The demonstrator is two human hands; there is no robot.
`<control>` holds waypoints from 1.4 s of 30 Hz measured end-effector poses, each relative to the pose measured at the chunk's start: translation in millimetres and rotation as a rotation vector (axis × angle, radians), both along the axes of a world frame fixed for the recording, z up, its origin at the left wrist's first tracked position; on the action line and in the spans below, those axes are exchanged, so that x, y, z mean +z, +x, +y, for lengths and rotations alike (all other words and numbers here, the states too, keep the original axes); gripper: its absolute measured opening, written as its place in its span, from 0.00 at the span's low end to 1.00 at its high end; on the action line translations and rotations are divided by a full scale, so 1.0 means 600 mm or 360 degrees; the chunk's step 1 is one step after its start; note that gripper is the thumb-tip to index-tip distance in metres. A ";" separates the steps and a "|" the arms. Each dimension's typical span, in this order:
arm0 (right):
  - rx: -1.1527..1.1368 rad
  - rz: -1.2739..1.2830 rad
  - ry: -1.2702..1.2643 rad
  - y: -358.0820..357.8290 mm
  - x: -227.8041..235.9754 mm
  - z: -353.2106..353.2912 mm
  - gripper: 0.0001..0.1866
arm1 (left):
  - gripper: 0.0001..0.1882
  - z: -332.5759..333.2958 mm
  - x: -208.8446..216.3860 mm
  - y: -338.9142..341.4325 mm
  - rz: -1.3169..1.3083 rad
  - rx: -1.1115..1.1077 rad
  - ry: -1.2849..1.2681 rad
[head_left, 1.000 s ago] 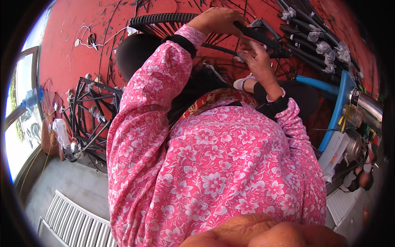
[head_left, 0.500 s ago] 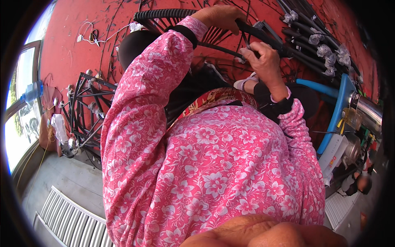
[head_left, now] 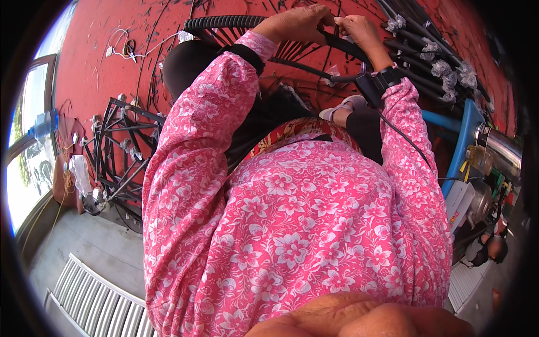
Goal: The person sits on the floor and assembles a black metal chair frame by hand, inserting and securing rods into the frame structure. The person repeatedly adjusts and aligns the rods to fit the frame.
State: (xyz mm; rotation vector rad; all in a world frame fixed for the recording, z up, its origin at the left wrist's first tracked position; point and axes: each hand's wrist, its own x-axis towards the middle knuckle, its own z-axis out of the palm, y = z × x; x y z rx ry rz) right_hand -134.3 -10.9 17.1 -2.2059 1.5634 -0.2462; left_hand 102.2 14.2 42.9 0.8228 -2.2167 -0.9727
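A curved black frame (head_left: 224, 22), closely wrapped along its upper bar and with thin ribs below, lies across my lap at the top of the view. My left hand (head_left: 297, 23) curls over its upper bar. Close by its fingertips, my right hand (head_left: 359, 29) holds its fingers pinched together above the bar. Whatever is between them is too small to make out. A thin black strip (head_left: 327, 56) hangs below the bar near both hands. The frame's lower bar (head_left: 303, 68) runs toward my right wrist, which wears a dark band with a box-like piece.
Black rods with clear plastic wrapping (head_left: 443, 70) lie at the right. A blue plastic seat (head_left: 469, 126) stands beside me, near a metal kettle (head_left: 481, 202). An angular black frame (head_left: 120, 140) is at my left. Loose strips and a white cable (head_left: 151, 51) lie on the red floor.
My right hand has moved up from below the bar to beside my left hand. My left hand has stayed on the bar, shifting slightly left.
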 end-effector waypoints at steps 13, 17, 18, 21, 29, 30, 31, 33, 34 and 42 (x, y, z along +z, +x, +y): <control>-0.0147 -0.0188 0.0455 0.011 0.017 0.019 0.23 | 0.12 0.047 0.018 -0.011 0.0376 0.0555 0.0064; -0.0062 -0.0174 0.0334 0.014 0.030 0.019 0.19 | 0.15 0.055 0.019 -0.012 0.0118 0.0480 -0.0204; 0.0070 -0.0105 0.0262 0.013 0.030 0.017 0.18 | 0.16 0.059 0.019 -0.014 0.0099 0.0391 -0.0351; 0.0009 -0.0013 0.0368 0.011 0.027 0.012 0.13 | 0.18 0.074 0.018 -0.024 0.0008 0.0238 -0.0580; 0.0342 0.0001 -0.0049 0.003 0.019 0.006 0.16 | 0.31 0.080 0.018 -0.034 -0.0016 0.0256 -0.0607; 0.0270 -0.0010 0.0073 0.003 0.016 0.003 0.15 | 0.32 0.079 0.019 -0.033 -0.0003 0.0248 -0.0604; 0.0227 -0.0022 0.0139 0.002 0.013 0.000 0.15 | 0.32 0.079 0.020 -0.032 -0.0022 0.0247 -0.0600; 0.0147 0.0029 0.0235 0.000 0.001 -0.007 0.16 | 0.32 0.077 0.020 -0.031 -0.0080 0.0245 -0.0576; 0.0157 0.0053 0.0211 -0.003 -0.006 -0.011 0.16 | 0.31 0.077 0.020 -0.032 -0.0078 0.0213 -0.0600; 0.0236 0.0107 0.0279 -0.012 -0.020 -0.021 0.13 | 0.24 0.072 0.015 -0.045 -0.0178 0.0093 -0.0525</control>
